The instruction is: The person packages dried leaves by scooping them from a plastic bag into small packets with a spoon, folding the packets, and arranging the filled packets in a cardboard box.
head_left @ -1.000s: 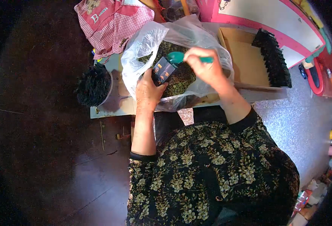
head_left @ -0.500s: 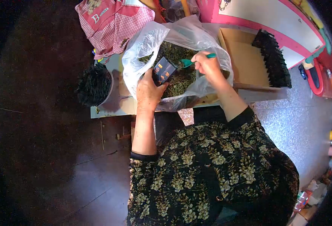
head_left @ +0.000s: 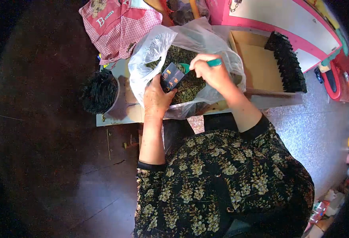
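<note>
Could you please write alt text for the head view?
A person's left hand holds a dark packet over an open plastic bag of loose brownish material; the right hand holds a green spoon near the packet. A cardboard box stands beside the bag.

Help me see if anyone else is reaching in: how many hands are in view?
2: the left hand holding a dark packet over the plastic bag, and the right hand gripping a green spoon. No others show.
</note>
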The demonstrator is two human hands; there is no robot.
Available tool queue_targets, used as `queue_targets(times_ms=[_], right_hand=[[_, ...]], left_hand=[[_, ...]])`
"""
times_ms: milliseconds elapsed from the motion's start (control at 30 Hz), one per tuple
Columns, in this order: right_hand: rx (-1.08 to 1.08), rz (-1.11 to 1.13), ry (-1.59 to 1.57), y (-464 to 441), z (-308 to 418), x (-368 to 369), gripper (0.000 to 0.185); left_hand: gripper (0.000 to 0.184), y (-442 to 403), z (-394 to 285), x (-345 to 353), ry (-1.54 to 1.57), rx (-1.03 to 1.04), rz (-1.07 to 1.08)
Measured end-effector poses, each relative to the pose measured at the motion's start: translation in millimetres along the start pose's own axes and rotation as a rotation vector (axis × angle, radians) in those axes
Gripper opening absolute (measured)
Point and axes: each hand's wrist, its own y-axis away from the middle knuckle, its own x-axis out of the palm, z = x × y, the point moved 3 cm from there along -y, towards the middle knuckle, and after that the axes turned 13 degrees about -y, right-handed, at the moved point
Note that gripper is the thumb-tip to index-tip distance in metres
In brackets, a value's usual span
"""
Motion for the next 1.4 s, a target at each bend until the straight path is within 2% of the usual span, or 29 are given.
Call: queue_targets(times_ms=[133,267,300,400,500,567,600,667,700,733,800,833,933,967,1033,1100,1133,1200,1300,1333,1400], right_hand=[[-0.316,0.156,0.197,7.6,9.9,17.2,0.009],[-0.446,0.269,0.361,11.4,20.6,23.7,0.003],[-0.534,0.274,0.353,9.6,20.9,24.2,0.004],[-0.502,0.115,0.285,7.8,25.7,8.0,0.003],[-0.439,0.009,0.424,7.7,15.4,-11.5,0.003],[-0.415,0.13,0.699,11.6,-10.4,-17.6,0.009],[-0.204,0.332,0.911,11.1,-31.1,-19.6,0.021],[-0.091,0.464,1.083,21.0,-59.9,-22.4,0.031],[-0.114,0.438,1.039,27.4,-45.7,-21.7,0.04],[-0.122,0.439,1.043,23.1,-34.7,-18.3,0.04],[-0.349,0.14,0.641,11.7,2.1,-10.4,0.045],[-0.46,0.022,0.536,12.5,35.1,-6.4,0.047],[-0.565,0.108,0.497,17.5,73.6,10.6,0.046],[-0.509,0.2,0.512,19.5,67.4,16.5,0.046],[-0.553,0.125,0.518,16.4,70.8,4.1,0.046],[-0.607,-0.008,0.47,16.9,84.6,4.3,0.046],[-0.605,-0.006,0.47,17.5,81.1,4.3,0.046],[-0.396,0.163,0.562,15.2,63.7,8.8,0.043],[-0.554,0.039,0.493,15.7,80.0,1.2,0.042],[-0.626,0.06,0.551,15.2,85.2,1.5,0.043],[-0.422,0.147,0.61,15.2,67.4,8.3,0.044]], left_hand=[[0.058,-0.3,0.9,2.4,0.007,0.023,-0.017],[0.058,1.7,-0.9,-0.7,-0.011,0.004,-0.014],[0.058,1.9,-1.1,-1.3,-0.011,-0.006,-0.007],[0.058,2.4,-0.5,-3.0,0.007,-0.009,-0.018],[0.058,3.3,-3.9,-5.5,0.017,-0.002,-0.04],[0.058,1.6,-11.3,-10.3,0.087,0.024,-0.084],[0.057,1.1,-16.3,-14.4,0.156,0.051,-0.125],[0.058,-2.1,-24.2,-18.2,0.225,0.093,-0.156],[0.06,-4.0,-26.9,-17.7,0.269,0.124,-0.203],[0.063,-6.7,-27.9,-15.8,0.327,0.131,-0.171],[0.064,-7.3,-30.6,-12.9,0.397,0.144,-0.179],[0.065,-8.0,-35.0,-11.2,0.464,0.159,-0.178],[0.066,-3.0,-40.9,-17.7,0.553,0.143,-0.165],[0.066,-1.7,-41.7,-17.4,0.577,0.161,-0.162],[0.067,-11.0,-52.2,-4.5,0.651,0.179,-0.21],[0.066,-7.6,-52.0,-8.1,0.643,0.167,-0.18],[0.063,-8.7,-52.1,-4.0,0.713,0.132,-0.132],[0.062,-9.4,-55.8,-2.7,0.744,0.147,-0.127],[0.059,-12.7,-57.9,-1.9,0.802,0.137,-0.101],[0.059,-11.2,-56.9,-3.4,0.835,0.118,-0.089],[0.059,-10.5,-56.0,-1.6,0.804,0.099,-0.085]])
